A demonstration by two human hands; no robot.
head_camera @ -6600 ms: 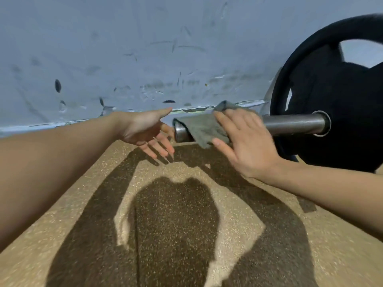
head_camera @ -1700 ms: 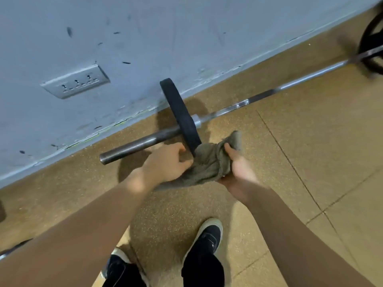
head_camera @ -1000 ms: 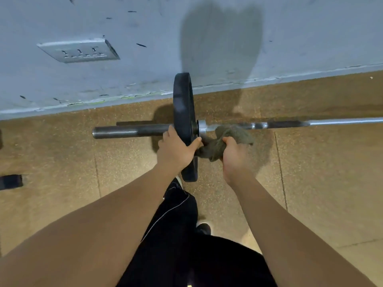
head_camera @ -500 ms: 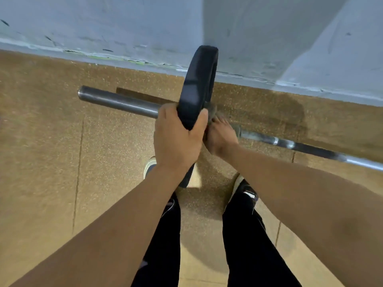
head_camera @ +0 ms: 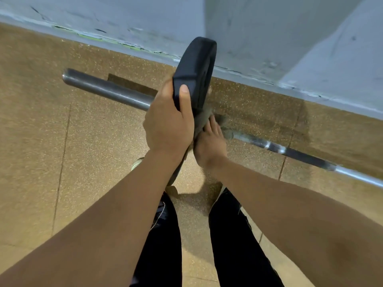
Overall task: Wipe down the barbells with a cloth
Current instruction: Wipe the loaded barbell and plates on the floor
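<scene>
A steel barbell (head_camera: pixel 107 89) lies on the floor along the wall, its sleeve end at the left and its shaft running off to the lower right. A black weight plate (head_camera: pixel 195 67) stands upright on the sleeve. My left hand (head_camera: pixel 167 123) grips the near rim of the plate, thumb over its edge. My right hand (head_camera: pixel 209 141) presses a grey cloth (head_camera: pixel 204 119) against the inner face of the plate where the shaft meets it. Most of the cloth is hidden behind my hands.
A pale blue wall (head_camera: pixel 269 27) rises just behind the barbell. The floor is tan speckled rubber tile (head_camera: pixel 62 162). My legs in black trousers (head_camera: pixel 161 245) stand astride below my arms, a shoe (head_camera: pixel 136 163) just behind the plate.
My view has leaned further over the plate since a second ago. My left hand has closed over the plate's rim, and my right hand has pushed the cloth in against the plate.
</scene>
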